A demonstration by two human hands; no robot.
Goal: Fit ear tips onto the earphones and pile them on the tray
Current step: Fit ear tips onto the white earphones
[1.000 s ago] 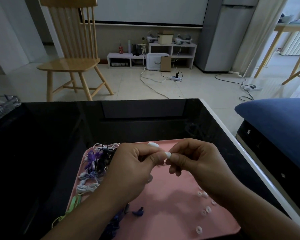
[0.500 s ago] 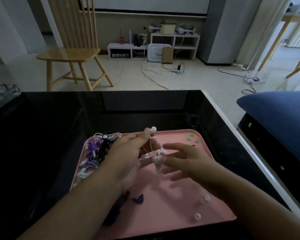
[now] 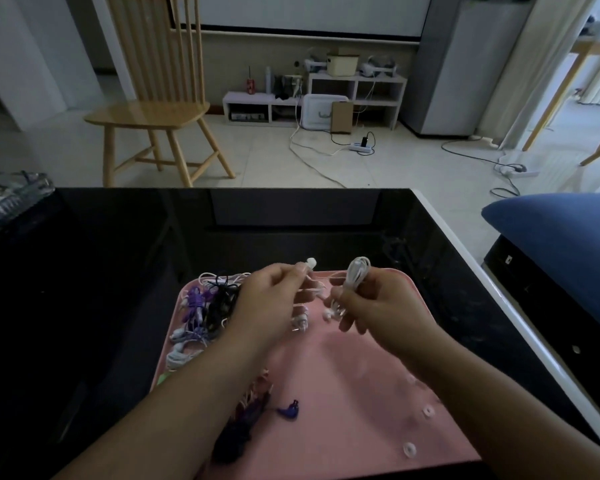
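Observation:
A pink tray [image 3: 343,393] lies on the black table. Above it my left hand [image 3: 271,306] pinches a white earbud [image 3: 310,263] with a tip on it, pointing up. My right hand [image 3: 378,306] grips the looped cable of the same white earphones [image 3: 355,275], and a second bud hangs below between the hands. A pile of purple, black and white earphones [image 3: 205,313] sits at the tray's left edge. Dark purple earphones [image 3: 246,417] lie under my left forearm. Loose white ear tips [image 3: 428,411] lie at the tray's right side.
The black table [image 3: 101,271] has a white right edge [image 3: 465,261]. A clear container [image 3: 11,195] stands at its far left. A blue cushion [image 3: 561,244] is to the right, a wooden chair [image 3: 153,112] beyond the table.
My hands have drawn apart. The right hand has gathered the white cable into a loop and lifted it, while the left keeps hold of the bud.

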